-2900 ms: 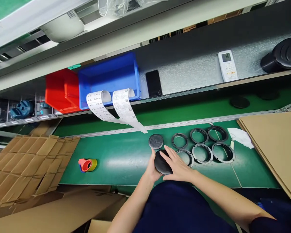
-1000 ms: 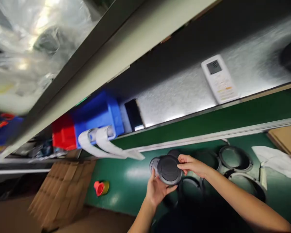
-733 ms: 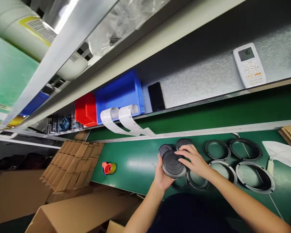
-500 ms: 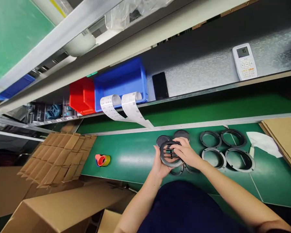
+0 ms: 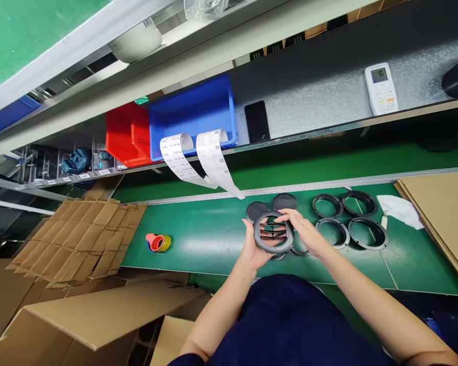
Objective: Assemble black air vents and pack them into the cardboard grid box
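A round black air vent (image 5: 277, 248) with thin slats across its opening is held up above the green bench, its face turned toward me. My left hand (image 5: 253, 252) supports it from the left and beneath, with fingers showing behind the slats. On the upper right of its rim rest the fingers of my right hand (image 5: 303, 230). Two dark round discs (image 5: 285, 202) lie just beyond the vent. Partly hidden below my hands are more black rings (image 5: 301, 252). Several larger black rings (image 5: 383, 238) with small holes in their rims lie to the right.
Orange and yellow tape rolls (image 5: 164, 243) sit left on the bench (image 5: 206, 234). Folded cardboard dividers (image 5: 80, 239) and an open carton (image 5: 99, 310) stand left; flat cardboard (image 5: 442, 208) lies right. The shelf above bears red (image 5: 122, 134) and blue bins (image 5: 193, 112), label strips (image 5: 216, 157), a phone (image 5: 257, 122) and a remote (image 5: 381, 91).
The vent has tilted so its face shows more fully. My right-hand fingers have shifted from over the slats to the upper right rim. The whole view has moved slightly.
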`<state>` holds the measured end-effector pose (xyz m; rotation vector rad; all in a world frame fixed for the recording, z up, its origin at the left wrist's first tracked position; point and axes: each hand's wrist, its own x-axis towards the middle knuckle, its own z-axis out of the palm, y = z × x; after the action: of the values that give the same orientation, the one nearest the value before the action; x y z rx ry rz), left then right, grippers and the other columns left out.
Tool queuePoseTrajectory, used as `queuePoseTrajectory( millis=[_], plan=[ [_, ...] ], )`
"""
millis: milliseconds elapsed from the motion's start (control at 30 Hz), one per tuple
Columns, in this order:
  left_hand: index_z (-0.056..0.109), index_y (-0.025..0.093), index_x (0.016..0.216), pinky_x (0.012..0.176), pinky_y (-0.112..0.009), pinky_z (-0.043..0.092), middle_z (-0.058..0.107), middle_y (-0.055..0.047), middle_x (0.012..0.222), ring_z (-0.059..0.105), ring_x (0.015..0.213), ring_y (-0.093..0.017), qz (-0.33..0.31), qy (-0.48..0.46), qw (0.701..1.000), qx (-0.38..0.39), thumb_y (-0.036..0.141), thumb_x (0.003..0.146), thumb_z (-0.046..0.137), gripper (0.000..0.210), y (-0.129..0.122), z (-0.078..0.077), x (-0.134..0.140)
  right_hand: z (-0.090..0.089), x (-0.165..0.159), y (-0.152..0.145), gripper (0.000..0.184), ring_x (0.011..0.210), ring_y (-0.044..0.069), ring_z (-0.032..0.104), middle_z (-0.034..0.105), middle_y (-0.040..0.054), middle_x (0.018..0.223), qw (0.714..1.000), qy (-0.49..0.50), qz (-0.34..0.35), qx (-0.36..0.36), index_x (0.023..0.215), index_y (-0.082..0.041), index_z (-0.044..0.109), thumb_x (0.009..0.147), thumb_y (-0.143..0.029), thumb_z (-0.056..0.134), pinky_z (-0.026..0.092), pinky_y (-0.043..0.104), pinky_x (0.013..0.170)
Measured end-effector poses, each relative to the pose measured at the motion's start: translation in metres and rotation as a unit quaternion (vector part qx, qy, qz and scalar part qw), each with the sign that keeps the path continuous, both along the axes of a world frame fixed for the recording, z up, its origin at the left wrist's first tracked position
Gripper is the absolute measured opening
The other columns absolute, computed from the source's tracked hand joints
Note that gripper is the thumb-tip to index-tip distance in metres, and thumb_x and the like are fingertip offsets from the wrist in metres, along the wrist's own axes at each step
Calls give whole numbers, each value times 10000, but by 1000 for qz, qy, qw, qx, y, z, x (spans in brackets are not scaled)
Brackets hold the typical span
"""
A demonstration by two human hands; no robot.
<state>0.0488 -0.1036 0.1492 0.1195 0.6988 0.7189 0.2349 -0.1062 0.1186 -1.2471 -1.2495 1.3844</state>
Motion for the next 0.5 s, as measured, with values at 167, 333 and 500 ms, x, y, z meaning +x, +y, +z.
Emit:
queuePoseTrajectory(
  millis=[167,333,500],
  plan=[
    [564,110,1319,1009,-648,426,603,-264,1319,591,1186,-429,-10,-15,1000,-9,874,766,295,981,-6,-3,1,-4,0,-6,603,1349,255,421,549,73,1383,1000,-20,-6,-3,1068,-254,743,989,-647,293,284,477,1188],
    [570,122,1320,996,-620,453,652,-236,1249,627,1138,-412,21,-1,999,-33,880,756,328,975,-8,-9,0,-9,-1,-15,596,1382,264,387,505,74,1436,990,-118,23,69,1255,-299,676,1016,-590,214,305,534,1178],
    [612,171,1277,1004,-542,473,706,-154,1174,630,1143,-350,6,80,989,-122,845,806,341,867,-33,-41,-17,-35,-14,-48,621,1473,342,242,347,132,1577,894,-292,212,264,1444,-256,514,909,-562,590,235,602,1198]
  ],
)
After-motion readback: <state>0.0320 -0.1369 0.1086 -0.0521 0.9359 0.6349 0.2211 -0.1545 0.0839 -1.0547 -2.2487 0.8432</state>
